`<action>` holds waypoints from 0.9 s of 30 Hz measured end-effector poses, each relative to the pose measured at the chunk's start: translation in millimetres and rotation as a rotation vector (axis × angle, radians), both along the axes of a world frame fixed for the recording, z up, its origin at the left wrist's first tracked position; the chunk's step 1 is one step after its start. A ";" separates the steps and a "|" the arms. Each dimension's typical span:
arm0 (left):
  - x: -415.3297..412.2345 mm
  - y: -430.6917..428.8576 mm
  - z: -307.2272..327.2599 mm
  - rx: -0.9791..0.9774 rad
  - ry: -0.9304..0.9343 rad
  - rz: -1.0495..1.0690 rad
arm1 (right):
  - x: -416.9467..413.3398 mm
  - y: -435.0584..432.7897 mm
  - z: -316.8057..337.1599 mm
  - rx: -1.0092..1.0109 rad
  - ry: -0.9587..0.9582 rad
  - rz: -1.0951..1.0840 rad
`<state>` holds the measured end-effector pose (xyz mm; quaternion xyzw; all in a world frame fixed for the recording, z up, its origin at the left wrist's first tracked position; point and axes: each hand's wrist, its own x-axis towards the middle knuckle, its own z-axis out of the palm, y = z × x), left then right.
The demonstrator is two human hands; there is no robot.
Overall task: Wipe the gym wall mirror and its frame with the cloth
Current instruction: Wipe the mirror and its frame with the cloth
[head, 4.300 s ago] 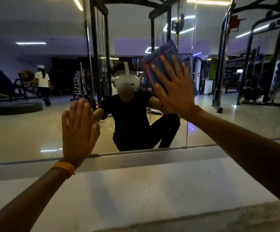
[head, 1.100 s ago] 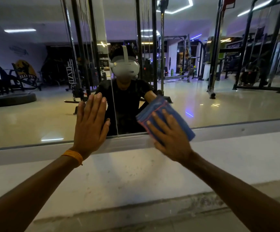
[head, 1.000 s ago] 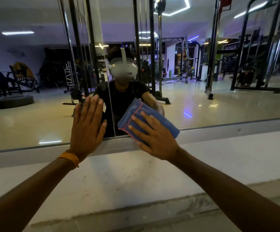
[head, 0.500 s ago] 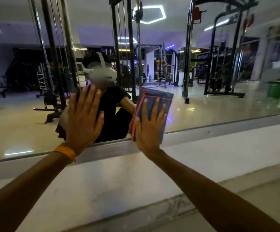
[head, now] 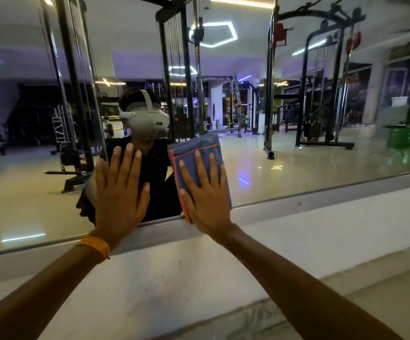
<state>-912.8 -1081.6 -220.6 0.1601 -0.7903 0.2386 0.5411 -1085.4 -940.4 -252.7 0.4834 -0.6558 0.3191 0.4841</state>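
The wall mirror (head: pixel 297 173) fills the upper view and reflects gym machines and a crouching person in a headset. Its grey bottom frame (head: pixel 321 200) runs across, rising to the right. A folded blue cloth (head: pixel 196 148) with an orange edge lies flat on the glass just above the frame. My right hand (head: pixel 205 192) presses it with straight, spread fingers. My left hand (head: pixel 119 192), with an orange wristband, rests flat on the glass to the left, palm low near the frame.
Below the frame a pale wall base (head: pixel 199 278) slopes down to a rough concrete strip (head: pixel 260 317) and the floor at the lower right. A vertical seam (head: pixel 96 77) between mirror panels runs down to my left hand.
My right hand turned the cloth upright and slid it left along the mirror's bottom edge, then slightly up. My left hand stayed planted on the glass. The view shifted right.
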 end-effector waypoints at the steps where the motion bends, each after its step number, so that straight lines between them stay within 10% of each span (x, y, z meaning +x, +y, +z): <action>1: 1.1 -1.7 1.0 -0.008 -0.007 -0.002 | -7.1 4.5 5.6 0.040 0.062 0.042; 8: 8.2 -12.3 6.1 -0.075 -0.044 0.000 | -86.8 37.1 48.8 -0.419 -0.389 -0.175; 16: 26.6 -20.8 23.1 -0.071 -0.026 -0.012 | -4.1 -5.6 20.8 0.052 0.174 0.056; 23: 66.1 -51.6 85.2 -0.024 0.042 0.010 | -7.0 -16.7 88.4 -0.453 -0.358 -0.178; 27: 90.0 -68.8 96.7 -0.054 0.008 0.016 | 75.7 -65.5 58.1 -0.062 0.092 -0.054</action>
